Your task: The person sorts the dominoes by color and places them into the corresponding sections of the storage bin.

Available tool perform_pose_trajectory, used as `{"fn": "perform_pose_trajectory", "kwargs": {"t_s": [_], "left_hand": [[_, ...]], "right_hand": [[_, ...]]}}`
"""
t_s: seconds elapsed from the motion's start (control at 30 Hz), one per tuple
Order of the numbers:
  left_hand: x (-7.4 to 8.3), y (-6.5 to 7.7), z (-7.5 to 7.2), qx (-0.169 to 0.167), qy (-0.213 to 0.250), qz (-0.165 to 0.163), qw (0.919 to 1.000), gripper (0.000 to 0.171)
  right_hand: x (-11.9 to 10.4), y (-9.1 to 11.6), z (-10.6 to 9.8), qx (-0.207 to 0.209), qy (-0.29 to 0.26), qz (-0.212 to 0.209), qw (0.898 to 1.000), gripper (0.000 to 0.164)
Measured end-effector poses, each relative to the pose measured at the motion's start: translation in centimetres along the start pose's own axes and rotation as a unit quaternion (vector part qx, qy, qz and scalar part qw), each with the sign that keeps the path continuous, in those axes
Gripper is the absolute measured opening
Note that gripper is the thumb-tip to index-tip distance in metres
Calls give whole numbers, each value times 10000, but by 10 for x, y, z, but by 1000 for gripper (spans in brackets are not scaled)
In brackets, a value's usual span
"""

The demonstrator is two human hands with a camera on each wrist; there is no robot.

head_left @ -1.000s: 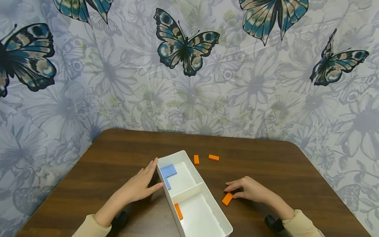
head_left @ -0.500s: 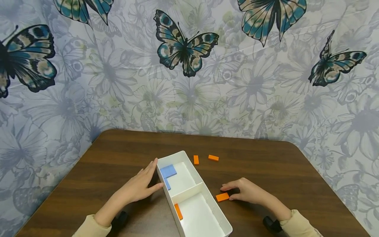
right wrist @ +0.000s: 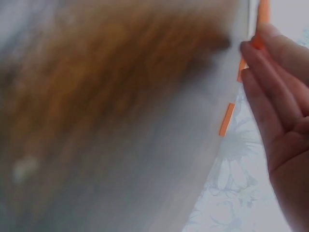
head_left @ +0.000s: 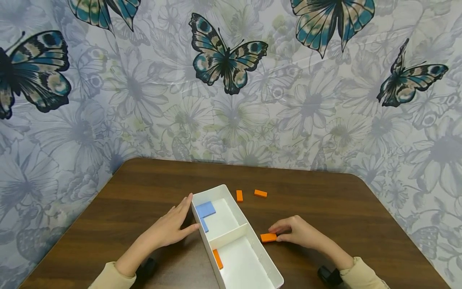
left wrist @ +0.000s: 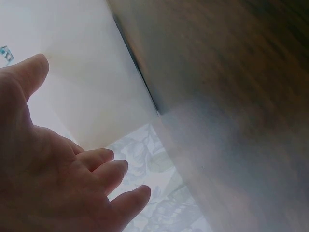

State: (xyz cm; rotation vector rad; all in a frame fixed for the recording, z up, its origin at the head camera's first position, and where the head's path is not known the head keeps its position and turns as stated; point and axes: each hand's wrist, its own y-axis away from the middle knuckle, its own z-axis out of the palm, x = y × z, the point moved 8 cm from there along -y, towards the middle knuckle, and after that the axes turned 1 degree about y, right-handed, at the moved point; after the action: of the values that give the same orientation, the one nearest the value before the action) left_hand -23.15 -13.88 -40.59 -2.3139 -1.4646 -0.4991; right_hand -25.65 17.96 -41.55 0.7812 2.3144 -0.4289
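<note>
The head view is bright, evenly lit and mostly sharp, with a greyish sheen on the brown surface (head_left: 184,265) beside the white box (head_left: 249,261). Pale haze veils the left wrist view; the right wrist view blurs the surface heavily, its patterned backdrop (right wrist: 231,193) washed out.

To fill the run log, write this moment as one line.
left hand: touching box | right hand: pinching orange block beside box | two more orange blocks: on table
</note>
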Motion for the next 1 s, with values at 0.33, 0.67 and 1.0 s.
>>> {"fn": "perform_pose_trajectory", "kwargs": {"t_s": [0.33,0.67,1.0], "left_hand": [[4,1,0,-28,80,34,10000,93],[2,0,-1,-7,30,8,10000,93],[2,0,-1,-10,-22,-20,10000,93]], "right_hand": [[-9,-5,-12,729,-831,102,9938,28],[-60,-21,-9,1031,-1710,-118,9798,30],[-84,-36,15,789,-1660,-236,9827,24]]}}
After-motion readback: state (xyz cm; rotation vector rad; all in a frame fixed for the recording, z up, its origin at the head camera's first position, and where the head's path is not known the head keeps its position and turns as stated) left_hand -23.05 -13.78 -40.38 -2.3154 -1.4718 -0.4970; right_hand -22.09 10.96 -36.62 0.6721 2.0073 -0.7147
